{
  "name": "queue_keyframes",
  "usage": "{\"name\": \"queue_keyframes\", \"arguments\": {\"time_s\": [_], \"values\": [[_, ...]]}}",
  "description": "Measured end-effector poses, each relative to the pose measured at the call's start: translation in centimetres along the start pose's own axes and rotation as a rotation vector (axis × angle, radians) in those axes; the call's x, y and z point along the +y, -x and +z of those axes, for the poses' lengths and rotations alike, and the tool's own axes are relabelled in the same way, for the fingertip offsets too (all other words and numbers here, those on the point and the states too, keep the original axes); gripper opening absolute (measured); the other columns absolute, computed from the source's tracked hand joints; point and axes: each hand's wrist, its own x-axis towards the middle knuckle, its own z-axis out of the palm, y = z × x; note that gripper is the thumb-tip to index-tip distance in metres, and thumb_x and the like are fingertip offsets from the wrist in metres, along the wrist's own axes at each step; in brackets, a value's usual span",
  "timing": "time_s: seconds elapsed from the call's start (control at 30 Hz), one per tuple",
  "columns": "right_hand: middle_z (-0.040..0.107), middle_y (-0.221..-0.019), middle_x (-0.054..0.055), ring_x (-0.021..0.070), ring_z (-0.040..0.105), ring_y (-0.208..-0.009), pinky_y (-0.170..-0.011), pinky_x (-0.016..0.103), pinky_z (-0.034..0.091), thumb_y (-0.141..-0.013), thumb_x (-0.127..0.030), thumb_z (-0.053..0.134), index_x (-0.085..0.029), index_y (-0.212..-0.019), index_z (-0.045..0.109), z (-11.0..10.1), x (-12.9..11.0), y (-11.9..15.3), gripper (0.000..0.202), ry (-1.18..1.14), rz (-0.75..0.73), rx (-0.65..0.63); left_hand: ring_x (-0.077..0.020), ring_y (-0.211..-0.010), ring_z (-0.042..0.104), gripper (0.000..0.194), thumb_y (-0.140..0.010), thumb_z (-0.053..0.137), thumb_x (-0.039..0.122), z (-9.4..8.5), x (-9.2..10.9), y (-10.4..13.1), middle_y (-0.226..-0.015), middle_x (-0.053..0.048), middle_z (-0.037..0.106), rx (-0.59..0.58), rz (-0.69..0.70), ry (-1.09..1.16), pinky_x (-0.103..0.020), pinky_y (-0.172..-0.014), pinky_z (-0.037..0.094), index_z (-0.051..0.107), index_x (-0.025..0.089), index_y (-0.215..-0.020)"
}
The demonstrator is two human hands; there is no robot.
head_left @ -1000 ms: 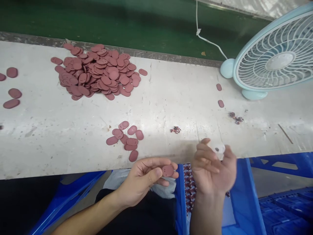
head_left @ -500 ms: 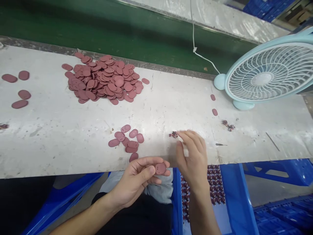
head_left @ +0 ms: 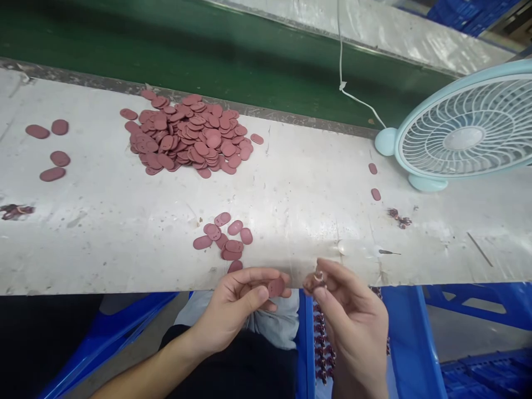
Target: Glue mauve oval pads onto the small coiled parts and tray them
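A flat reddish oval disc [head_left: 276, 287] with small holes is pinched between thumb and fingers of my left hand [head_left: 241, 310], just over the table's front edge. Level with it on the right, my right hand [head_left: 353, 321] closes its fingertips on a small dark red figure [head_left: 318, 280], whose details are blurred. The two held pieces are apart. Several loose discs [head_left: 233, 245] lie on the table by my left hand. Under my right forearm, rows of similar small dark red figures [head_left: 323, 349] stand in a blue crate [head_left: 409, 338], partly hidden.
A large heap of reddish discs [head_left: 187, 136] lies at the back of the white table [head_left: 124, 244]. A light blue fan [head_left: 463, 138] stands at the right, its cord [head_left: 357, 102] running back. More small figures [head_left: 399, 218] and a thin dark strip [head_left: 479, 249] lie at the right.
My right hand has picked the small figure up off the table and drawn it back near my left hand. The left hand still holds its disc. The view has shifted slightly left.
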Motion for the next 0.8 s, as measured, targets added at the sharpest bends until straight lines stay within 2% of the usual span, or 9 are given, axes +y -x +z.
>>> {"name": "queue_keyframes", "arguments": {"time_s": [0.1,0.2,0.27,0.43,0.67,0.8], "values": [[0.065,-0.105,0.004,0.0168,0.065,-0.098,-0.083,0.027,0.058,-0.090,-0.014,0.070,-0.028,-0.115,0.071,0.0,-0.1,1.3,0.029,-0.198,0.057,-0.112,-0.0210,-0.104,0.073,0.022,-0.092,0.069,0.024,0.0,-0.2,0.0,-0.122,-0.007,0.075,-0.002,0.022,-0.056,-0.022,-0.078,0.061,0.076,0.025,-0.112],[0.063,-0.101,0.002,0.0141,0.063,-0.097,-0.085,0.023,0.056,-0.089,-0.010,0.070,-0.028,-0.101,0.073,0.2,-0.1,1.4,0.022,-0.230,0.050,-0.138,-0.0201,-0.106,0.071,0.022,-0.091,0.070,0.024,0.1,-0.2,-0.1,-0.123,-0.006,0.075,-0.008,0.037,-0.081,-0.022,-0.079,0.061,0.076,0.026,-0.112],[0.066,-0.098,0.001,0.0140,0.065,-0.093,-0.084,0.024,0.057,-0.088,-0.010,0.071,-0.028,-0.099,0.072,0.5,-0.2,1.3,0.021,-0.209,0.049,-0.136,-0.0190,-0.105,0.071,0.022,-0.091,0.070,0.023,0.4,-0.1,-0.1,-0.123,-0.006,0.075,-0.013,0.047,-0.093,-0.022,-0.080,0.062,0.076,0.026,-0.112],[0.072,-0.099,0.001,0.0140,0.070,-0.088,-0.076,0.021,0.060,-0.089,-0.014,0.072,-0.031,-0.107,0.073,0.8,-0.5,1.2,0.025,-0.088,0.061,-0.107,-0.0183,-0.107,0.072,0.025,-0.090,0.070,0.016,1.0,0.3,-0.1,-0.122,-0.004,0.076,-0.072,0.071,-0.050,-0.024,-0.091,0.060,0.076,0.027,-0.112],[0.074,-0.099,0.000,0.0153,0.072,-0.087,-0.077,0.024,0.062,-0.089,-0.016,0.073,-0.033,-0.110,0.073,0.5,-0.6,1.1,0.026,-0.010,0.060,-0.167,-0.0182,-0.104,0.074,0.025,-0.088,0.072,0.012,1.0,-0.1,0.0,-0.113,-0.006,0.078,-0.073,0.069,-0.035,-0.027,-0.092,0.060,0.075,0.024,-0.110],[0.074,-0.099,0.000,0.0153,0.072,-0.088,-0.075,0.022,0.061,-0.087,-0.016,0.075,-0.033,-0.108,0.074,0.5,-0.8,1.0,0.027,0.040,0.036,-0.152,-0.0165,-0.096,0.074,0.011,-0.084,0.076,0.013,1.2,0.0,-0.2,-0.111,-0.004,0.078,-0.025,0.040,-0.021,-0.025,-0.086,0.060,0.076,0.022,-0.091]]}}
